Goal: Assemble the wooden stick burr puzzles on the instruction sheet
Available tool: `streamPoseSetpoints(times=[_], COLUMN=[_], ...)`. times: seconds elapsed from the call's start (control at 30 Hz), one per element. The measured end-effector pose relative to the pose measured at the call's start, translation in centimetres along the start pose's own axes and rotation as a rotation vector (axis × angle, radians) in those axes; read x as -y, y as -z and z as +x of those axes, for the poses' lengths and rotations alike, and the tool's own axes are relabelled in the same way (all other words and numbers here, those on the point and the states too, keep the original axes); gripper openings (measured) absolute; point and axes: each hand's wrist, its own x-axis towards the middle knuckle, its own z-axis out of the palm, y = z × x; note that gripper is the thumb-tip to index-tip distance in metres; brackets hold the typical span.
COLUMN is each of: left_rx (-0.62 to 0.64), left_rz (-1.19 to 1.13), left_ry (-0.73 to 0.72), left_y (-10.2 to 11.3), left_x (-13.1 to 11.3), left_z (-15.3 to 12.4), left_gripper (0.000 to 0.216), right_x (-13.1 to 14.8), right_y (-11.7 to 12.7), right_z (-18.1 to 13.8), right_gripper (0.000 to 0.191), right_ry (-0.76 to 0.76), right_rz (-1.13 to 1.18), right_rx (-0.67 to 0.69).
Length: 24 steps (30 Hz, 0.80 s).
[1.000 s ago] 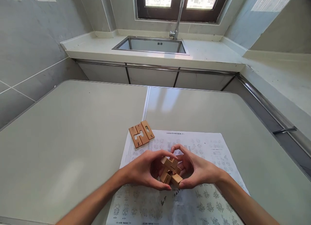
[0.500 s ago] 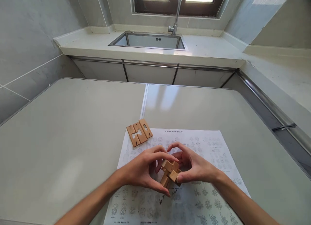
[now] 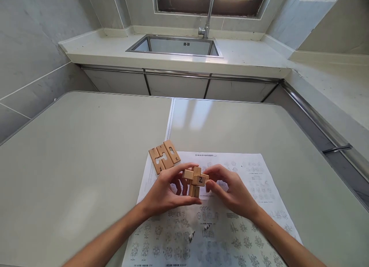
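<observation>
Both of my hands hold a partly assembled wooden interlocking puzzle [image 3: 195, 179] just above a printed instruction sheet [image 3: 227, 228]. A black "2" is marked on its front block. My left hand [image 3: 167, 192] grips the puzzle from the left with thumb below and fingers curled over the top. From the right, my right hand [image 3: 230, 190] pinches it with thumb and fingertips. Three loose wooden puzzle pieces [image 3: 164, 156] lie side by side on the table at the sheet's upper left corner, apart from both hands.
The sheet lies on a pale grey table [image 3: 86, 151] with a seam down its middle. Beyond it runs a counter with a steel sink [image 3: 175, 47] and tap [image 3: 208, 13] under a window. Another counter [image 3: 331, 90] runs along the right.
Both hands have lifted the puzzle away from me, toward the sheet's top, and turned it so the "2" face shows. The loose pieces have not moved.
</observation>
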Motion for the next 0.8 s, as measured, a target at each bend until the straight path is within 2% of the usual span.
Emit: streamPoseSetpoints(times=[0.1, 0.27, 0.47, 0.67, 0.8], left_rx=[0.005, 0.028, 0.089, 0.123, 0.143], left_rz=[-0.030, -0.034, 0.058, 0.135, 0.124], left_ry=[-0.010, -0.063, -0.102, -0.183, -0.170], left_y=[-0.1, -0.4, -0.1, 0.2, 0.0], left_x=[0.2, 0.3, -0.2, -0.8, -0.5], left_z=[0.0, 0.1, 0.0, -0.2, -0.3], left_gripper=[0.074, 0.072, 0.067, 0.063, 0.060], right_x=[-0.4, -0.8, -0.1, 0.4, 0.3], right_y=[-0.1, -0.5, -0.4, -0.1, 0.0], right_z=[-0.2, -0.3, -0.2, -0.1, -0.1], right_gripper=[0.022, 0.015, 0.024, 0.035, 0.036], right_ry=[0.091, 0.190, 0.128, 0.053, 0.015], right_rz=[-0.152, -0.280, -0.162, -0.033, -0.007], right_rx=[-0.033, 0.027, 0.159, 0.238, 0.274])
